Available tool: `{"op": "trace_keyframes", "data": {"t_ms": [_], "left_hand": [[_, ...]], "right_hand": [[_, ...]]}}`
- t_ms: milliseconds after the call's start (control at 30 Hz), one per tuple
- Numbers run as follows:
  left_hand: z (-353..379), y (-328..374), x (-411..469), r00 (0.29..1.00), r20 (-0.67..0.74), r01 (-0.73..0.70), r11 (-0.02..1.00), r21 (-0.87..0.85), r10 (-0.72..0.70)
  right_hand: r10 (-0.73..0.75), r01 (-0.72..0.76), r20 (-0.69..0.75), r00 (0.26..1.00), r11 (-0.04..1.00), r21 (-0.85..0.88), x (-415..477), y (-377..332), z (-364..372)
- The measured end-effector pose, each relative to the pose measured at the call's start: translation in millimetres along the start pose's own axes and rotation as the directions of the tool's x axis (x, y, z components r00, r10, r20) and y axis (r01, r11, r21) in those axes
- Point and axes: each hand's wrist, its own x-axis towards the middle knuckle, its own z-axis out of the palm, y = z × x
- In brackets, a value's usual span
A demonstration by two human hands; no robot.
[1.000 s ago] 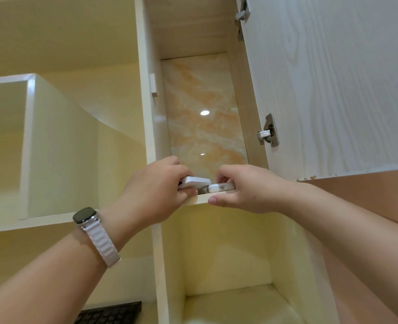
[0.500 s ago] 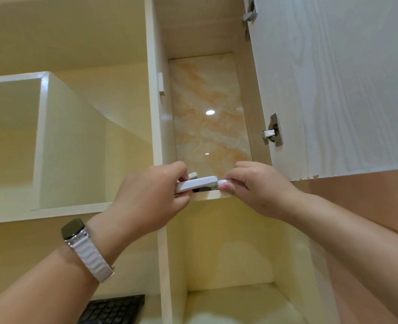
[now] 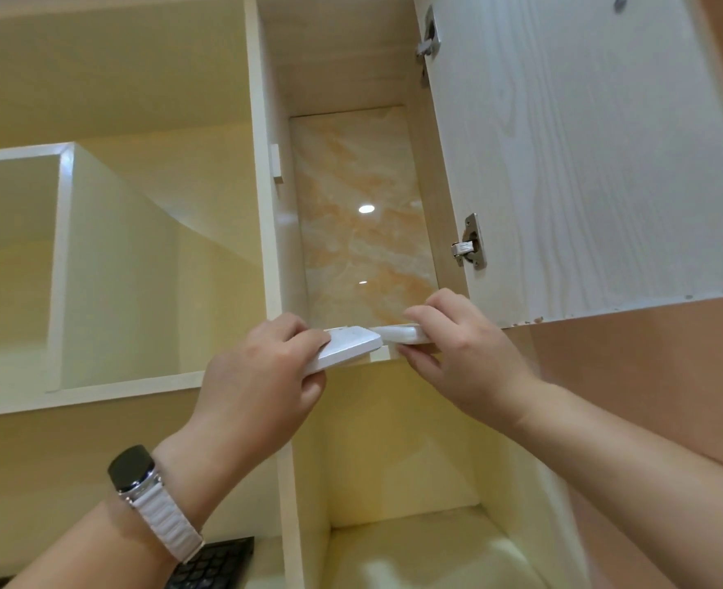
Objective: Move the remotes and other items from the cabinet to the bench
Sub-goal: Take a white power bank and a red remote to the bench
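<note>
The left hand (image 3: 262, 376) has its fingers (image 3: 304, 333) curled down over the top of a white remote (image 3: 344, 348) with the thumb pressed beneath, a closed pinch; the remote's free end pokes out toward 3 o'clock and tilts slightly up. The right hand (image 3: 466, 350) is closed the same way on a second white remote (image 3: 398, 333), fingers lying over its top and thumb under it at about 8 o'clock of the palm. The 2 remotes meet end to end, the left one overlapping the front of the right one, right at the front lip of the cabinet shelf (image 3: 378, 354); whether either still rests on the shelf is hard to tell.

Count: 2 hands, 2 remotes, both held. A dark watch on a white band (image 3: 155, 499) sits on the left wrist at 7 o'clock of that hand.

Farther out, the open cabinet door (image 3: 585, 155) hangs at 1 o'clock with 2 metal hinges (image 3: 470, 244) on its inner edge. A marbled back panel (image 3: 359, 214) fills the compartment at 12 o'clock. A black keyboard (image 3: 211, 565) shows at 6 o'clock, low in the frame.
</note>
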Motion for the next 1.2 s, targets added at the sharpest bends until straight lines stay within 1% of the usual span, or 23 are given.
{"op": "trace_keyframes", "data": {"t_ms": [100, 200, 267, 333, 400, 467, 500, 567, 600, 700, 800, 933, 1000, 1067, 1133, 1200], "left_hand": [[-3.5, 4.5, -7.8, 1.0, -0.02, 0.022, 0.998, -0.056, -0.023], [-4.9, 11.6, -20.5, 0.998, 0.001, 0.067, 0.988, -0.136, -0.067], [-1.8, 17.9, -28.8, 0.991, 0.024, 0.13, 0.968, -0.213, -0.128], [3.3, 25.4, -35.6, 0.974, 0.076, 0.225, 0.92, -0.32, -0.212], [7.2, 33.6, -40.8, 0.949, 0.146, 0.316, 0.842, -0.436, -0.28], [9.4, 43.5, -45.9, 0.933, 0.185, 0.359, 0.766, -0.534, -0.308], [9.7, 48.7, -49.0, 0.928, 0.195, 0.37, 0.732, -0.573, -0.317], [9.6, 59.8, -57.0, 0.912, 0.236, 0.406, 0.652, -0.641, -0.336], [10.8, 65.0, -62.8, 0.899, 0.27, 0.433, 0.599, -0.673, -0.346], [17.9, 80.8, -87.8, 0.828, 0.389, 0.545, 0.413, -0.73, -0.405], [27.8, 97.9, -120.2, 0.738, 0.504, 0.641, 0.23, -0.732, -0.449], [43.8, 119.7, -163.5, 0.635, 0.633, 0.727, 0.064, -0.684, -0.444], [51.6, 128.5, -180.3, 0.613, 0.682, 0.746, 0.008, -0.666, -0.398], [58.6, 133.7, -192.3, 0.617, 0.708, 0.744, -0.039, -0.667, -0.343], [63.8, 135.7, -200.2, 0.606, 0.747, 0.747, -0.126, -0.653, -0.275], [68.7, 135.4, -209.8, 0.582, 0.793, 0.759, -0.228, -0.61, -0.181]], "right_hand": [[0.048, -0.048, -0.038, 0.998, 0.999, -0.002, -0.5, -2.1, -4.0], [0.132, -0.133, -0.119, 0.984, 0.991, 0.003, -13.9, -5.8, -11.4], [0.193, -0.198, -0.171, 0.966, 0.98, -0.012, -24.8, -8.9, -17.1], [0.305, -0.306, -0.189, 0.933, 0.952, 0.024, -32.8, -13.7, -24.1], [0.487, -0.473, -0.174, 0.856, 0.873, 0.115, -40.4, -21.7, -30.7], [0.65, -0.627, -0.093, 0.754, 0.754, 0.196, -49.5, -31.2, -33.6], [0.704, -0.683, -0.035, 0.71, 0.7, 0.208, -55.0, -35.6, -33.6], [0.771, -0.764, 0.087, 0.63, 0.596, 0.248, -67.7, -43.4, -31.4], [0.79, -0.787, 0.143, 0.596, 0.539, 0.3, -74.0, -47.9, -30.6], [0.811, -0.809, 0.249, 0.529, 0.393, 0.436, -96.1, -62.3, -29.2], [0.849, -0.824, 0.253, 0.464, 0.309, 0.474, -119.7, -75.1, -29.3], [0.904, -0.861, 0.242, 0.352, 0.211, 0.462, -146.6, -87.4, -36.3], [0.926, -0.874, 0.229, 0.301, 0.172, 0.454, -159.2, -94.2, -41.5], [0.946, -0.89, 0.195, 0.258, 0.155, 0.428, -171.5, -103.2, -46.7], [0.962, -0.908, 0.148, 0.229, 0.157, 0.389, -182.4, -113.9, -50.7], [0.974, -0.925, 0.125, 0.188, 0.133, 0.357, -191.7, -128.0, -51.7]]}}
